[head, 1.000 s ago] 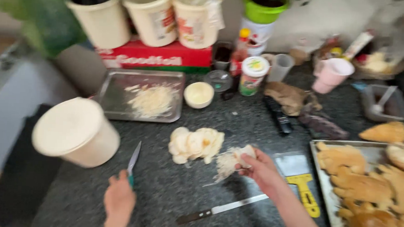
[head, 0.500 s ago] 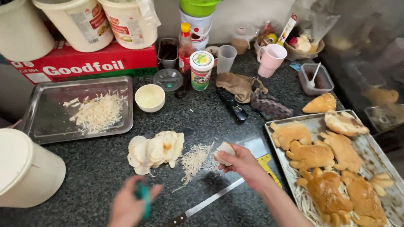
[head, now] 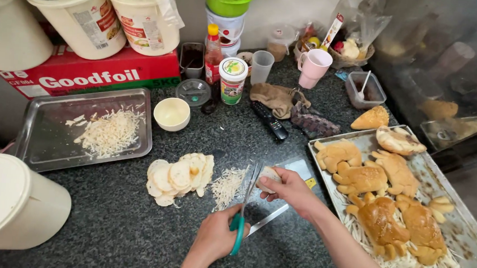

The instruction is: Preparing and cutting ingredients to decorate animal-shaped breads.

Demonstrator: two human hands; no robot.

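My left hand (head: 216,238) grips green-handled scissors (head: 244,205), blades pointing up toward my right hand (head: 290,188). My right hand holds a small pale piece of food (head: 268,174) right at the blade tips. Just left of the scissors lies a small heap of shredded pale strips (head: 228,186) on the dark speckled counter. Further left sits a pile of round pale slices (head: 181,174). A knife (head: 269,219) lies on the counter under my right wrist.
A steel tray (head: 39,149) with shreds lies at left, a baking tray (head: 464,230) of browned animal-shaped buns at right. A white lidded bucket (head: 8,202) stands front left. Tubs, a red box, a small bowl (head: 172,113), jars, cups and a remote crowd the back.
My left hand has brought the scissors from low on the counter up to my right hand. The view has shifted right and closer.
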